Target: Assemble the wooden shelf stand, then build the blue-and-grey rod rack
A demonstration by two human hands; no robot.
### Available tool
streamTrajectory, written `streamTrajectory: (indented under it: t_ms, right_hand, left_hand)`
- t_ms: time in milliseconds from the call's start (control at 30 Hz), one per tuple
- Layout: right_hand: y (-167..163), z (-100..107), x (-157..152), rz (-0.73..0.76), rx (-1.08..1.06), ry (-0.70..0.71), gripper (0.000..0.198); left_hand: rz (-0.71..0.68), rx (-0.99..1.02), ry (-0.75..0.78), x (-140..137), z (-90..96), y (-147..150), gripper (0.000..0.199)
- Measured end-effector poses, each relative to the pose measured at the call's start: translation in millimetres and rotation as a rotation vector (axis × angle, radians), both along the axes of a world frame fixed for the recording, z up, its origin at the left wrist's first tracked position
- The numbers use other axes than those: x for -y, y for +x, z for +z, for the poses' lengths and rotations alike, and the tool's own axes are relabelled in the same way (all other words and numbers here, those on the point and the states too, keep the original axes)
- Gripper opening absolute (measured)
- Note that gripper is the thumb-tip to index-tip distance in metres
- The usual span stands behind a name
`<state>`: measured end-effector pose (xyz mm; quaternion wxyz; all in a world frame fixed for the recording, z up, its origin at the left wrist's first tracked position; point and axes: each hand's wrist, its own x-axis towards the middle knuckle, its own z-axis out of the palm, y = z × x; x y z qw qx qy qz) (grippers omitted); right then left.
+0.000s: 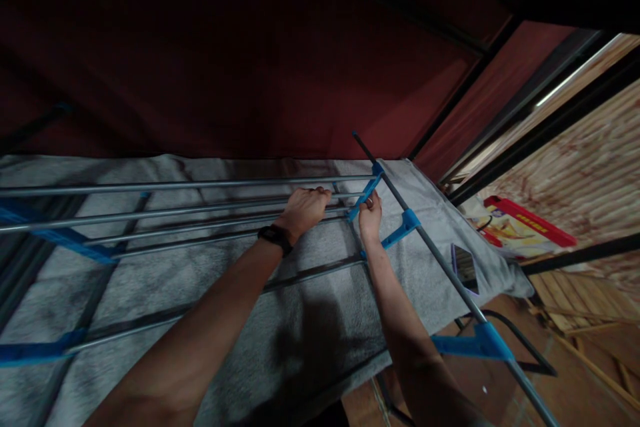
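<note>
A frame of grey metal rods (165, 217) joined by blue plastic brackets lies across a grey cloth. My left hand (306, 208), with a dark band at the wrist, is closed around one of the long rods near its right end. At that end, my right hand (371, 215) has its fingers closed on a blue bracket (363, 197), where the rods meet it. Beyond my right hand, a long side pole (440, 257) slants from the back toward the lower right and carries another blue bracket (400, 230).
The grey cloth (310, 300) covers the surface beneath the frame. A phone (465, 268) lies on it at the right. Past the edge are a red and yellow package (530, 223) and a wooden slatted piece (575, 300). Dark red fabric (225, 67) hangs behind.
</note>
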<state>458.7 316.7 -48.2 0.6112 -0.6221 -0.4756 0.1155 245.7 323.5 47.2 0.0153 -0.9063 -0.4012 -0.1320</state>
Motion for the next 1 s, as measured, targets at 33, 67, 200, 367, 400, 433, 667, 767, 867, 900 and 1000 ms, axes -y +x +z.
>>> streamTrajectory:
  t_ms: [33,67,200,367,400,433,667,767,867,900,1000]
  right_hand:
    - [-1,2,1,-0.009,-0.015,-0.004,0.058]
    - [-2,3,1,-0.012,-0.030,-0.008,0.058]
    - [-5,8,5,0.002,-0.062,-0.029,0.060]
    - [-7,9,10,0.024,-0.096,-0.063,0.058]
    - [-8,9,10,0.025,-0.095,-0.071,0.057]
    - [-8,9,11,0.022,-0.093,-0.081,0.057]
    - [-16,3,19,-0.072,-0.093,-0.130,0.070]
    - [-27,-6,32,-0.141,-0.065,-0.162,0.075]
    - [-44,-19,49,-0.124,-0.061,-0.194,0.075]
    - [-50,-24,54,-0.099,-0.067,-0.206,0.074]
    - [-65,-32,64,-0.015,-0.091,-0.240,0.071]
  left_hand:
    - [-0.004,0.004,0.006,-1,-1.2,0,0.032]
    - [-0.005,0.009,0.012,-1,-2.5,0,0.032]
    - [-0.003,0.033,0.005,0,-5.6,-2,0.031]
    - [0.018,0.036,-0.027,4,-2.1,-7,0.040]
    - [0.030,0.034,-0.035,5,-1.1,-7,0.042]
    - [0.039,0.032,-0.042,5,-0.2,-8,0.043]
    - [0.048,0.052,-0.056,5,3.9,-10,0.044]
    - [0.049,0.029,-0.022,7,3.0,-13,0.044]
    - [0.065,0.010,0.037,9,-1.3,-16,0.046]
    - [0.068,0.010,0.054,10,-3.2,-17,0.047]
    - [0.071,0.010,0.087,11,-7.5,-23,0.052]
